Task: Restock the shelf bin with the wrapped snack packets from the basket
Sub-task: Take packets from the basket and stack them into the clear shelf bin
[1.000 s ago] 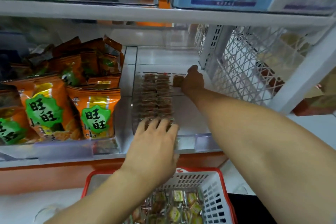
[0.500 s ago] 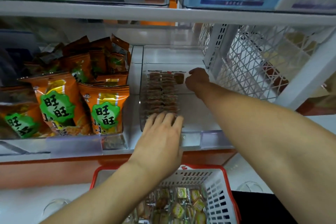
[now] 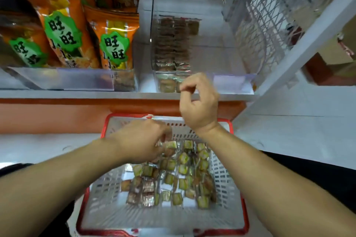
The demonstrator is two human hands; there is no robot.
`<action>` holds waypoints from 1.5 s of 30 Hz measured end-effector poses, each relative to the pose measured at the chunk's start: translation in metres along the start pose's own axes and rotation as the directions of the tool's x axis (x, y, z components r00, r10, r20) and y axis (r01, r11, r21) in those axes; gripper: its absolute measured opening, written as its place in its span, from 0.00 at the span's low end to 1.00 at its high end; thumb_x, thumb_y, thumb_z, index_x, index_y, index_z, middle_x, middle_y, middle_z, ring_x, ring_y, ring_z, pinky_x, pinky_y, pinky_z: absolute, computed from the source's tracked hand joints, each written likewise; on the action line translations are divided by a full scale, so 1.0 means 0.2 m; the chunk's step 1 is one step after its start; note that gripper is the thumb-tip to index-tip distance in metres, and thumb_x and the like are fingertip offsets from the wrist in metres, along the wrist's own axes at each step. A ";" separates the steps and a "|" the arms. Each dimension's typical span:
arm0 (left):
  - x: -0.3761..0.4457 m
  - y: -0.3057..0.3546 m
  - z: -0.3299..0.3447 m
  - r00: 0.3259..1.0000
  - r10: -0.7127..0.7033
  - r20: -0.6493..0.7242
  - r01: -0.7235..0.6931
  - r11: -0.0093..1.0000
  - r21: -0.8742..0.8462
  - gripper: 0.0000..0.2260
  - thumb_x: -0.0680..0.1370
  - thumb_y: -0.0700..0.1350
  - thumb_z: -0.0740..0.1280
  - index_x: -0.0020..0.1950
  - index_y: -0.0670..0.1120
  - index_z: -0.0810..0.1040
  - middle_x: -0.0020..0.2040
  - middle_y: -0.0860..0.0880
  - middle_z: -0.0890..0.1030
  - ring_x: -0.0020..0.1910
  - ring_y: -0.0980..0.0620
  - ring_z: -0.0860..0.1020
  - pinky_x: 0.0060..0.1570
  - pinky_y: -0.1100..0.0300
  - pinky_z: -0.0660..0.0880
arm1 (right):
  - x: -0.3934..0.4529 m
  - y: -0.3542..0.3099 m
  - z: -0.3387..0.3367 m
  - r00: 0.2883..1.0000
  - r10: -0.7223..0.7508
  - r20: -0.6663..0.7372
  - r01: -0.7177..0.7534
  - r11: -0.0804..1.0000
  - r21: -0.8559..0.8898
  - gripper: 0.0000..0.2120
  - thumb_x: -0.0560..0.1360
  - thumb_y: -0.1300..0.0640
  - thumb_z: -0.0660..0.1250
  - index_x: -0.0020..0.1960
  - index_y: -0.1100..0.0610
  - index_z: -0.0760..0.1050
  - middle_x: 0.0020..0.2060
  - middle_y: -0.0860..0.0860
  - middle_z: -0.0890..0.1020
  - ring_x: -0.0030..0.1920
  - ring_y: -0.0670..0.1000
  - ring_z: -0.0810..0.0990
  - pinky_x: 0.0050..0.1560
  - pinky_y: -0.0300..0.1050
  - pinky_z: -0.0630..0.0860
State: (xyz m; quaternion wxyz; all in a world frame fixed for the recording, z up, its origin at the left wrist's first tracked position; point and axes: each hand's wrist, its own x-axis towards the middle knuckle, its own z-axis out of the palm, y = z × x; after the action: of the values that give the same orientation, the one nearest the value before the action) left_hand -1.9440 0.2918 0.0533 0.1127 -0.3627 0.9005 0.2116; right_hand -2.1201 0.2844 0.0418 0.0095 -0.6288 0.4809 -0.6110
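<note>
The white basket with a red rim (image 3: 223, 177) sits below the shelf and holds several small wrapped snack packets (image 3: 183, 181). My left hand (image 3: 142, 140) reaches into its far end, fingers bent down among the packets; blur hides whether they grip one. My right hand (image 3: 198, 102) hovers above the basket's far rim, in front of the shelf edge, with loosely curled fingers and nothing in it. The clear shelf bin (image 3: 221, 57) holds rows of the packets (image 3: 171, 44) along its left side; its right side is bare.
Orange snack bags (image 3: 113, 40) fill the neighbouring bin on the left. A white wire rack (image 3: 256, 25) and a slanted white shelf post (image 3: 308, 38) stand to the right of the bin. An orange strip (image 3: 57, 115) runs under the shelf edge.
Both hands have drawn back out of the shelf bin. The left hand dropped into the basket and the right came back to the shelf's front edge. The view tilted down.
</note>
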 end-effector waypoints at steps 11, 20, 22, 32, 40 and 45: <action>0.14 -0.34 0.93 0.819 -0.414 0.398 0.529 0.815 -0.239 0.24 0.75 0.49 0.71 0.70 0.51 0.70 0.60 0.46 0.80 0.50 0.47 0.80 0.52 0.54 0.79 | -1.02 0.43 0.07 0.016 0.774 0.633 -0.203 0.623 -0.756 0.35 0.73 0.64 0.71 0.75 0.46 0.65 0.77 0.52 0.63 0.73 0.56 0.70 0.57 0.45 0.75; 0.35 -0.39 1.19 0.875 -0.441 0.199 0.483 0.820 -0.308 0.35 0.74 0.42 0.73 0.78 0.55 0.64 0.74 0.50 0.66 0.69 0.46 0.71 0.66 0.50 0.75 | -1.20 0.59 0.18 0.204 0.655 0.727 0.029 0.738 -0.674 0.55 0.65 0.75 0.69 0.81 0.47 0.47 0.74 0.52 0.65 0.72 0.58 0.63 0.70 0.55 0.67; 0.38 -0.41 1.23 0.872 -0.444 0.205 0.488 0.820 -0.298 0.34 0.75 0.43 0.73 0.78 0.56 0.65 0.73 0.50 0.66 0.68 0.46 0.71 0.64 0.49 0.76 | -1.22 0.61 0.20 0.180 0.609 0.772 0.069 0.775 -0.628 0.49 0.66 0.72 0.71 0.79 0.49 0.54 0.72 0.53 0.67 0.71 0.58 0.65 0.70 0.55 0.67; 0.45 -0.37 1.33 0.870 -0.407 0.279 0.450 0.886 -0.111 0.32 0.79 0.50 0.70 0.80 0.55 0.60 0.73 0.47 0.66 0.74 0.44 0.62 0.67 0.46 0.75 | -1.23 0.63 0.27 -0.019 0.594 0.804 0.066 0.804 -0.591 0.33 0.73 0.63 0.72 0.74 0.51 0.65 0.73 0.56 0.65 0.72 0.60 0.66 0.65 0.58 0.73; 0.38 -0.36 1.37 0.924 -0.360 0.128 0.381 0.869 -0.315 0.25 0.76 0.37 0.70 0.72 0.50 0.74 0.68 0.48 0.73 0.69 0.46 0.71 0.67 0.50 0.73 | -1.30 0.63 0.26 -0.012 0.545 0.838 0.025 0.838 -0.545 0.21 0.75 0.63 0.68 0.65 0.50 0.70 0.57 0.52 0.77 0.59 0.56 0.73 0.50 0.51 0.72; 0.37 -0.38 1.27 0.852 -0.520 0.063 0.463 0.691 -0.555 0.22 0.74 0.39 0.70 0.68 0.50 0.77 0.64 0.49 0.77 0.60 0.47 0.77 0.63 0.54 0.75 | -1.21 0.59 0.25 -0.018 0.574 0.819 -0.115 0.812 -0.572 0.14 0.74 0.52 0.70 0.59 0.44 0.75 0.53 0.49 0.77 0.59 0.53 0.76 0.54 0.49 0.75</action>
State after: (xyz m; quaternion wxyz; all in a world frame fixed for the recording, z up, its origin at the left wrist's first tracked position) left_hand -1.9309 0.3166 -0.2202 0.0114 -0.6171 0.6745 0.4052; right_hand -2.1003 0.3407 -0.2259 0.3739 -0.7142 0.5849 0.0892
